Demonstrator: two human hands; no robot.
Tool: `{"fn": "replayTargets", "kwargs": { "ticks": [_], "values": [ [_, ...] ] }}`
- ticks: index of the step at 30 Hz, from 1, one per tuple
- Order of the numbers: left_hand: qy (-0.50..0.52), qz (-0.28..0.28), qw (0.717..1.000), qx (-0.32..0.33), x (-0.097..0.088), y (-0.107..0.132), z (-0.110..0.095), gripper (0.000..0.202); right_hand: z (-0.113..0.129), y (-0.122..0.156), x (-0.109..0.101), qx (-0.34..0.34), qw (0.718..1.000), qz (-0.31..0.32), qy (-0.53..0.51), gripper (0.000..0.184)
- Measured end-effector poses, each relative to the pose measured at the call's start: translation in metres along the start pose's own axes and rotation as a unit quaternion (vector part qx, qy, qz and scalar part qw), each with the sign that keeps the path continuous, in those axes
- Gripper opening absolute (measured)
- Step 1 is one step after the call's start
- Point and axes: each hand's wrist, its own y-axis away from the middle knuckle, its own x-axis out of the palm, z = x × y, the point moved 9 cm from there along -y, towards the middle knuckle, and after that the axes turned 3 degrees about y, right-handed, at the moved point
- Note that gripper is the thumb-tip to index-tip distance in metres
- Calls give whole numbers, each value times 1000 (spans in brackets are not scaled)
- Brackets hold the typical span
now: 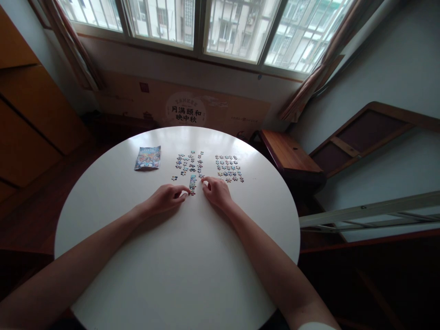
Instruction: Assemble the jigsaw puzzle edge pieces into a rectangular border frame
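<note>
A narrow strip of joined jigsaw pieces [193, 182] lies upright in front of me on the white round table [178, 261]. My left hand [171, 196] is at the strip's lower left, thumb and index finger pinched at its bottom pieces. To the right of the strip, my right hand [216, 190] has its fingers curled together, with the fingertips on a small jigsaw piece [201, 176]. Loose jigsaw pieces [182, 161] are scattered just beyond the strip. Further right, more jigsaw pieces [228, 166] lie in rough rows, the nearest ones close to my right knuckles.
A colourful printed picture sheet [147, 158] rests on the table's left side. Behind the table runs a wall with a printed cardboard panel [220, 107] under barred windows. A wooden stool-like seat [290, 153] stands off the right edge, and wooden cabinets [27, 110] are at the left.
</note>
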Motion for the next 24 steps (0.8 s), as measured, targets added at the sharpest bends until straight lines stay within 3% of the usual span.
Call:
{"fn": "replayTargets", "kwargs": {
  "ticks": [24],
  "values": [
    [-3,5,1000,1,1,0,1,31,0,0,1,0,1000,1,7,26]
  ]
}}
